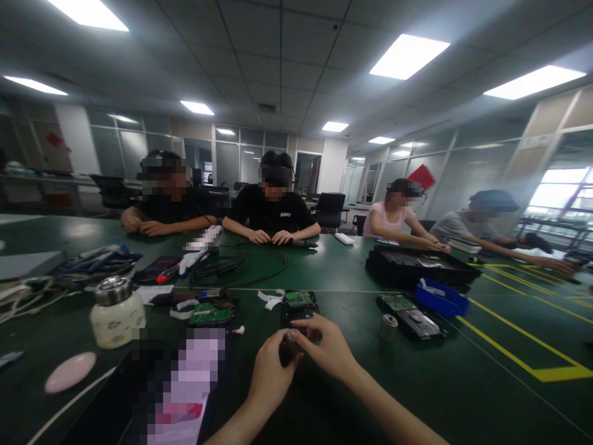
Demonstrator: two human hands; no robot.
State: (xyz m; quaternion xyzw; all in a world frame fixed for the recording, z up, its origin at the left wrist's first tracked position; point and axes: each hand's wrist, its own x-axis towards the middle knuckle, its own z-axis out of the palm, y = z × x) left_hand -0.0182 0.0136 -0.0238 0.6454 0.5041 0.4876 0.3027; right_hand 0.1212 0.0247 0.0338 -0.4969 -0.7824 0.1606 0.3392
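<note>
Grip closed, left hand (272,366) and right hand (328,346) hold a small cylinder (293,341) between their fingers.

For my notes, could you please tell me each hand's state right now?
Left hand: closed around a small cylinder.
Right hand: thumb and index finger closed at the cylinder's top.

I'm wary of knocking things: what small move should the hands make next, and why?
Probably draw the left hand and right hand, with the small cylinder between them, slightly toward the body: the fingers look very close to the circuit-board unit, and bare tabletop lies on the near side.
</note>
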